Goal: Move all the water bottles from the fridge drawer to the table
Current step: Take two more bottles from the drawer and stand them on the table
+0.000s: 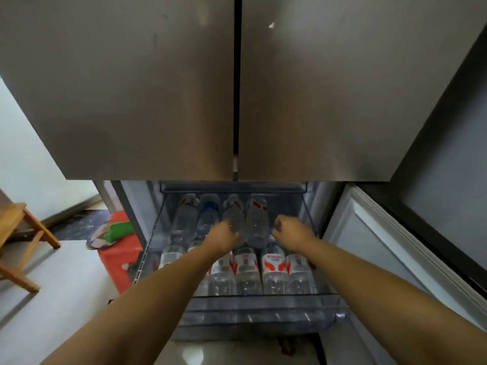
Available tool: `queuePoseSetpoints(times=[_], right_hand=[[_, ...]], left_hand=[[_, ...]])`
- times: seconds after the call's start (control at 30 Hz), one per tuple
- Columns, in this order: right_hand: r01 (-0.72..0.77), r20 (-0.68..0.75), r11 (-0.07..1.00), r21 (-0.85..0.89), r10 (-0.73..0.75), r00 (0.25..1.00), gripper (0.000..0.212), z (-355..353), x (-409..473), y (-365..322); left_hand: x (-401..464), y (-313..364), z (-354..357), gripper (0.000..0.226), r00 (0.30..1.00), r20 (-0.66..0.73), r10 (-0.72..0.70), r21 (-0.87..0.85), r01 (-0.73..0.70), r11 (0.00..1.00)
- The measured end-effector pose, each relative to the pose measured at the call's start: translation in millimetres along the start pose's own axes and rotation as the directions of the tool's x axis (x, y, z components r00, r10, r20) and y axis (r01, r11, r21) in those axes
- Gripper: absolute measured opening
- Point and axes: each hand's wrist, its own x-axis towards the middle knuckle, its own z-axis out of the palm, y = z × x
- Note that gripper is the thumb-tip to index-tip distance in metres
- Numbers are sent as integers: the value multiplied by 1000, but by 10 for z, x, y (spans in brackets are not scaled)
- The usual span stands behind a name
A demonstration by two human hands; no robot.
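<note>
Below the doors: clear plastic drawer (253, 316) pulled out, clear ribbed bottles (274, 270) lying in two rows inside.
Left hand (224, 234): fingers curled onto a back-row bottle (234, 214).
Right hand (288, 227): fingers curled, holding nothing visible.
Above: brushed-metal doors (158, 88).
Left: wooden chair (18, 233).

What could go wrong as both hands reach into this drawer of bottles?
1. The bottles lie packed side by side; pulling one may roll its neighbours.
2. The left hand seems to grip a rear bottle across the front row, so it may snag.
3. The closed fridge doors overhang the drawer: a head bump is possible.
</note>
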Motion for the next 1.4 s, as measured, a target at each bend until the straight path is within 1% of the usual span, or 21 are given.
queuePoseSetpoints(times=[0.07,0.13,0.17,0.23,0.3,0.33,0.4,0.47,0.53,0.63,0.67,0.73,0.83,0.97,1.03,1.1,1.13,1.2,1.27,1.33,1.4], right_hand=[[-7,98,998,64,1,995,34,91,263,-28],[-8,161,996,93,-7,987,41,181,405,-73],[-26,186,995,97,8,983,45,212,495,-99],[-70,247,990,123,38,968,49,274,660,-159],[-87,276,985,147,44,960,49,302,748,-208],[-100,278,981,168,50,959,50,322,809,-223],[-131,285,965,225,63,956,51,359,847,-238],[-168,300,947,272,83,950,51,410,906,-242],[-204,295,919,336,103,950,55,470,942,-221],[-190,215,932,308,126,968,49,444,904,-208],[-177,197,941,289,122,973,47,399,862,-204],[-164,196,949,268,113,974,42,330,799,-181],[-157,246,946,283,87,965,38,289,700,-198],[-175,252,906,385,80,965,34,299,564,-188],[-173,276,887,428,53,960,33,280,485,-168],[-190,310,881,434,51,949,37,259,425,-132],[-221,351,874,433,62,934,41,247,393,-114],[-315,482,861,399,95,871,48,215,336,-104],[-328,567,893,308,105,817,59,221,289,-62],[-324,619,917,234,116,777,70,243,215,-37],[-315,665,927,205,104,740,72,268,154,-7]], left_hand=[[297,-31,29,39,999,-27,-33,41,34,999],[440,-5,32,33,999,-39,-33,89,36,995],[533,9,51,32,999,-21,-38,125,40,991],[708,10,116,34,996,62,-66,232,50,971],[829,43,200,42,986,117,-116,341,70,938],[887,73,212,46,981,137,-140,358,83,930],[946,188,218,46,972,156,-178,337,118,934],[1030,255,211,41,955,147,-258,297,206,932],[1062,264,229,42,947,153,-284,272,236,933],[1064,196,350,47,938,178,-298,329,228,916],[1037,184,376,53,942,159,-295,366,221,904],[965,163,416,62,965,104,-239,416,176,892],[889,163,403,57,981,78,-175,431,125,894],[770,196,274,46,959,159,-234,416,150,897],[783,89,283,51,942,188,-278,397,186,899],[772,13,287,56,939,223,-262,375,165,912],[666,58,237,55,929,257,-268,380,157,911],[434,182,127,49,918,302,-256,382,129,915],[271,205,107,60,908,326,-262,370,132,920],[157,126,161,83,883,360,-300,306,192,932],[15,54,206,108,889,317,-330,218,271,938]])
